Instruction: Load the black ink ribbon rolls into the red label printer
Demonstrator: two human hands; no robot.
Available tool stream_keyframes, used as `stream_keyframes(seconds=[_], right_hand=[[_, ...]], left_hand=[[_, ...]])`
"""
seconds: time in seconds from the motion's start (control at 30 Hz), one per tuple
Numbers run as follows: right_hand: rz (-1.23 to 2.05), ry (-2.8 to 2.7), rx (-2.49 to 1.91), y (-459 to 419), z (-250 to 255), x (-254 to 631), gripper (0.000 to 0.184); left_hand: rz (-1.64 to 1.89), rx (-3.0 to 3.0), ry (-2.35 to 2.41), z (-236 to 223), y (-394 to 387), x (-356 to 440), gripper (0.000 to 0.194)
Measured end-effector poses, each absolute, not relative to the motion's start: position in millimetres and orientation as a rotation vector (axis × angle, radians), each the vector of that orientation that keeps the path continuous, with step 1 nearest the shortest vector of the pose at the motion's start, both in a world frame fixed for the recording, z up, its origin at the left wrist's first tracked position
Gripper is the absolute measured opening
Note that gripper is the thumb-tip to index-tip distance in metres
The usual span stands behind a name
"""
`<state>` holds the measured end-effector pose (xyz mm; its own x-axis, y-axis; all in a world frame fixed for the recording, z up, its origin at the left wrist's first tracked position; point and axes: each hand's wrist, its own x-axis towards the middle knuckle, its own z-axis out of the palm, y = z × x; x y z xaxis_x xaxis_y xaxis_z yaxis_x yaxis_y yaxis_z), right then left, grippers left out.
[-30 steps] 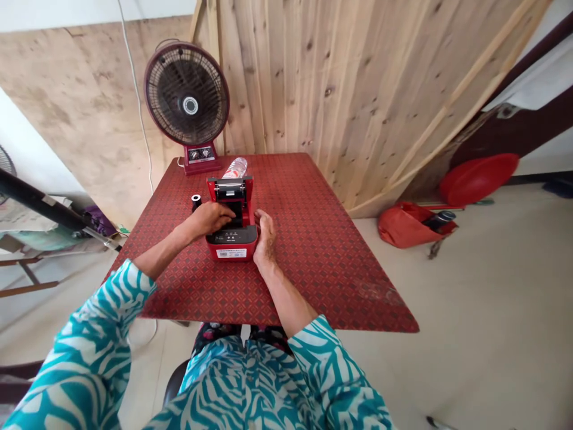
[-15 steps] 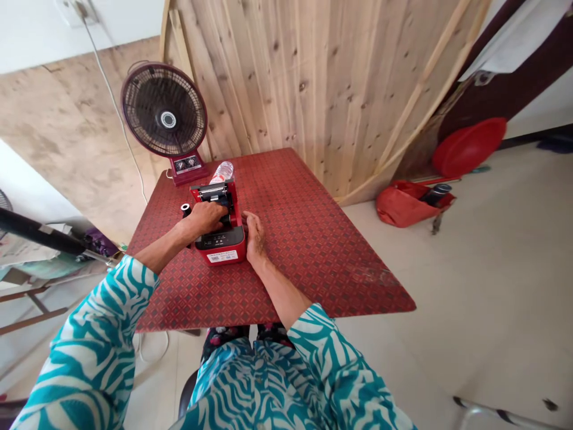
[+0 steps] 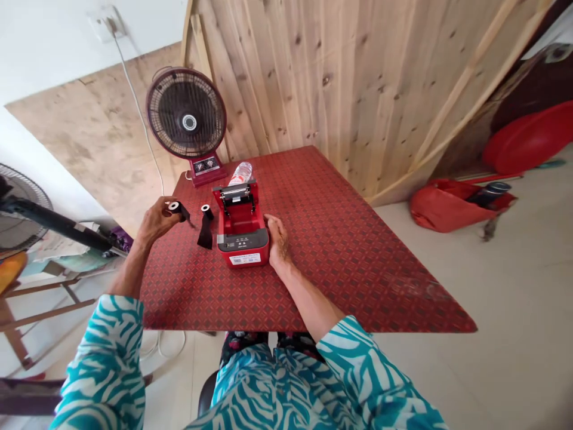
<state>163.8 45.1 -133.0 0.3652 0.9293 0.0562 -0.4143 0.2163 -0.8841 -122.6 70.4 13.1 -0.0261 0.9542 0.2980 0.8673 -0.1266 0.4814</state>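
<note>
A small red label printer [image 3: 242,230] sits on the red patterned table [image 3: 322,239] with its lid open and its bay showing. My left hand [image 3: 156,220] is raised to the left of it, fingers closed round a black ribbon spool [image 3: 176,208]. A second black spool [image 3: 206,211] hangs close by, with a strip of black ribbon [image 3: 205,235] trailing down from it toward the table. My right hand [image 3: 278,239] rests against the printer's right side, fingers curled along the casing.
A maroon desk fan [image 3: 188,121] stands at the table's far left corner, with a plastic water bottle [image 3: 240,173] lying behind the printer. Wooden planks lean on the wall behind. A red bag [image 3: 452,203] and red basin [image 3: 528,140] lie on the floor at right.
My left hand has come out of the printer's bay and moved left, lifting out the black ribbon spools. The right hand has stayed at the printer's side. The camera view has shifted.
</note>
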Motion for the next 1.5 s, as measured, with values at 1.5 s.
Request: stream_keyframes(seconds=[1.5], right_hand=[[1.000,-0.736,-0.978,48,-143,167,0.038]], left_hand=[[0.990,1.471,1.046,-17,47,-87,0.063]])
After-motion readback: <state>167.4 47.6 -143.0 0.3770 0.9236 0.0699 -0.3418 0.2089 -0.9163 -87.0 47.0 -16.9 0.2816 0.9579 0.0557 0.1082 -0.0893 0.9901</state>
